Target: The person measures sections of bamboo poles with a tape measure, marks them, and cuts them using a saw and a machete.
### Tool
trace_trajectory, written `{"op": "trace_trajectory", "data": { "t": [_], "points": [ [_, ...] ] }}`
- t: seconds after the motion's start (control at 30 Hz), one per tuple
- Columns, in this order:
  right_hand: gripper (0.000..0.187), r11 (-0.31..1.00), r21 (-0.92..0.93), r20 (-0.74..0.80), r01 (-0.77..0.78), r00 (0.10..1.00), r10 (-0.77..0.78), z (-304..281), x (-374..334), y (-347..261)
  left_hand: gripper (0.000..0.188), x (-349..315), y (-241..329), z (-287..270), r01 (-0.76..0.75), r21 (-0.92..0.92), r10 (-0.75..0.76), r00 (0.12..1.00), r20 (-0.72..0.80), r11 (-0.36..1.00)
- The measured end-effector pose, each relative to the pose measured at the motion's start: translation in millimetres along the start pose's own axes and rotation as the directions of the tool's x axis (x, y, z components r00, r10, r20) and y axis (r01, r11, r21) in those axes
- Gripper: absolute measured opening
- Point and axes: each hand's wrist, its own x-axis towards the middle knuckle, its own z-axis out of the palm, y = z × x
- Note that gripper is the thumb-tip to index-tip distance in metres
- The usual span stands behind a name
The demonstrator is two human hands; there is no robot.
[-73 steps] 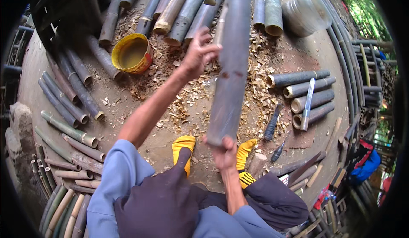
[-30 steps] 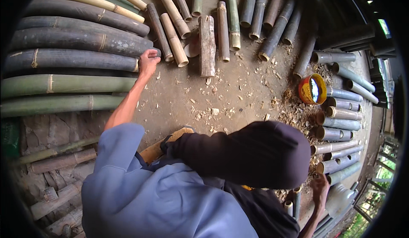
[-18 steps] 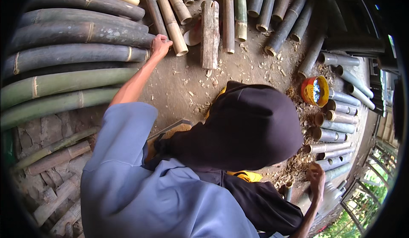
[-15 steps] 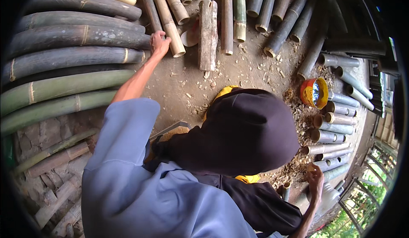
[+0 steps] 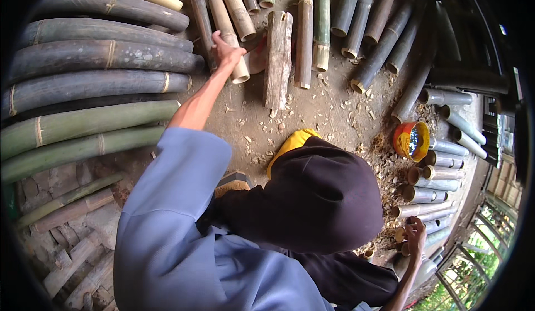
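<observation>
My left hand (image 5: 227,56) reaches far to the left front, out of a blue sleeve. It lies across a pale brown bamboo tube (image 5: 240,71) on the ground, its thumb and fingers on either side. Close to its left is a darker bamboo tube (image 5: 202,18). My right hand (image 5: 415,236) is low at the right, beside a row of short bamboo tubes. Its fingers are bent together at the tip around something small and dark that I cannot make out. Dark cloth over my bent leg (image 5: 329,199) fills the middle.
Long bamboo poles (image 5: 100,82) are stacked at the left. A split wooden block (image 5: 277,60) stands among bamboo tubes at the front. A red and yellow bucket (image 5: 411,141) sits at the right near short cut tubes (image 5: 423,194). Shavings (image 5: 356,108) litter the ground.
My left hand has shifted from the darker tube's side onto the pale bamboo tube. My right hand has stayed beside the short tubes, with its fingers turned slightly upward.
</observation>
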Motion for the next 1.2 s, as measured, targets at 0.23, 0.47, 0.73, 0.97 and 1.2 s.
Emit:
{"op": "trace_trajectory", "data": {
  "t": [0.23, 0.47, 0.73, 0.97, 1.2],
  "points": [
    [0.040, 0.989, -0.139, 0.000, 0.048, 0.999, -0.048, -8, 31, -4, 0.054, 9, -28, -34, -0.378, 0.214, 0.395, 0.917, -0.045, 0.901],
    [0.037, 0.920, -0.229, -0.131, 0.317, 0.927, -0.352, 23, 81, -103, 0.066, -40, -87, -25, -0.658, 0.313, 0.694, 0.720, -0.008, 0.685],
    [0.035, 0.495, -0.104, 0.222, 0.862, 0.506, -0.834, 157, 119, -393, 0.082, -56, -99, -24, -0.609, 0.442, 0.639, 0.763, 0.098, 0.659],
    [0.031, 0.332, -0.024, 0.230, 0.943, 0.329, -0.916, 287, 152, -599, 0.079, -52, -106, -35, -0.562, 0.465, 0.591, 0.801, 0.099, 0.684],
    [0.048, 0.668, 0.050, -0.047, 0.743, 0.670, -0.741, 383, 244, -669, 0.075, -56, -98, -23, -0.598, 0.436, 0.605, 0.784, 0.141, 0.673]
  ]
}}
